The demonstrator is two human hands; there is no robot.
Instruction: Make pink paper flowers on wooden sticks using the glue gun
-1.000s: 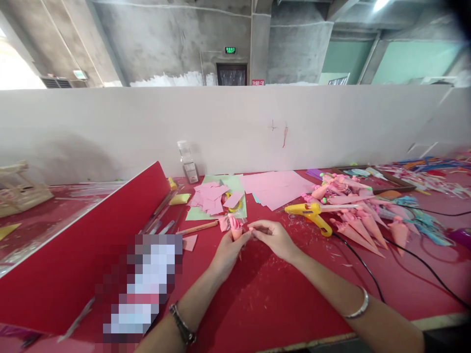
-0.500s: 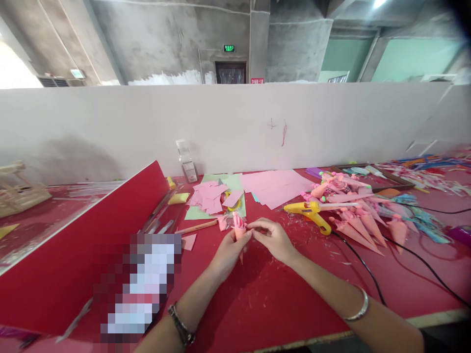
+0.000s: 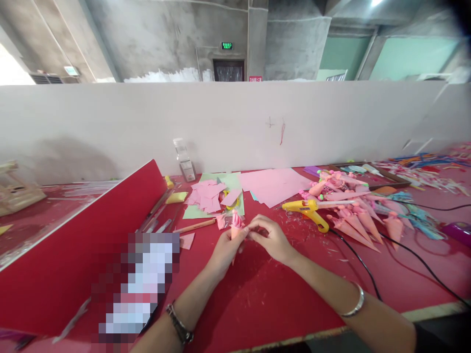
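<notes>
On my head feed I have the left hand (image 3: 223, 250) closed around a pink cone (image 3: 236, 230), its thumb across the front, over the red table (image 3: 265, 304). The cone stands nearly upright, swirled top uppermost, its tip poking out below the hand. I see the right hand (image 3: 273, 239) close by the cone's right side, thumb and fingertips drawn narrow; I cannot tell whether they pinch anything.

Just beyond the cone I make out a small pink piece (image 3: 221, 222), and farther back pink scraps (image 3: 206, 196) on a green sheet (image 3: 191, 212). Pink sheets (image 3: 272, 185) lie to the right of those. Right of the hands, I see a yellow glue gun (image 3: 312, 214) with its nozzle pointing left, near a pile of cones (image 3: 355, 231). To the left lies a pencil (image 3: 196, 225); behind it, a clear bottle (image 3: 185, 163) stands near the white partition (image 3: 128, 122).
</notes>
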